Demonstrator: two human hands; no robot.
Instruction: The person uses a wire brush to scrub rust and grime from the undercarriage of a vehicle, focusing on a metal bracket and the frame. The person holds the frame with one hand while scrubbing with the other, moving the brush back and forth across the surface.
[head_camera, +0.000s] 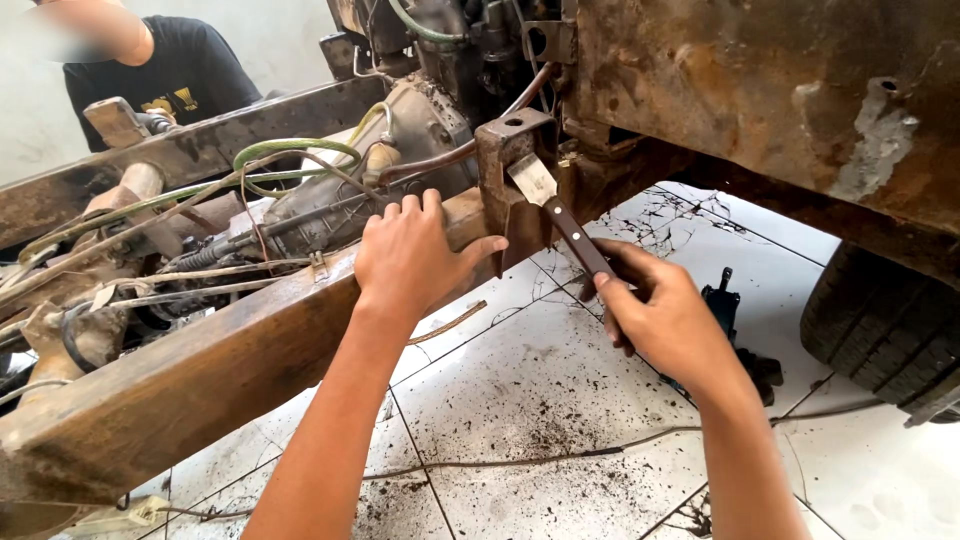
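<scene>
The right hand (665, 320) is closed around the dark wooden handle of a scraper (560, 210), and its flat, pale metal blade lies against the face of a rusty bracket (510, 170) that stands up from the frame rail (200, 380). The left hand (410, 260) is open, with the palm and spread fingers pressed flat on the top edge of the same rail, just beside the bracket. Judging from the floor, the scraping is already well advanced: many dark flakes and crumbs of rust lie scattered over the white tiled floor (540, 390) under the hands, but the bracket and the rail are brown and rough almost everywhere, so much is probably left to clean. The rail is a long, straight box beam with a flaky, dull surface. A thin cable (560, 455) runs across the tiles, and a small black tool (722, 300) lies near the right wrist. Behind the rail I see a grey gearbox housing (340, 195), a green hose (290, 152) bent in a loop, and several thin wires. At the right there is a black tyre (890, 330) with deep tread, under a body panel (780, 100) with peeling, corroded metal. Far at the left, another person in a black shirt (190, 80) is beside a second rusty rail.
</scene>
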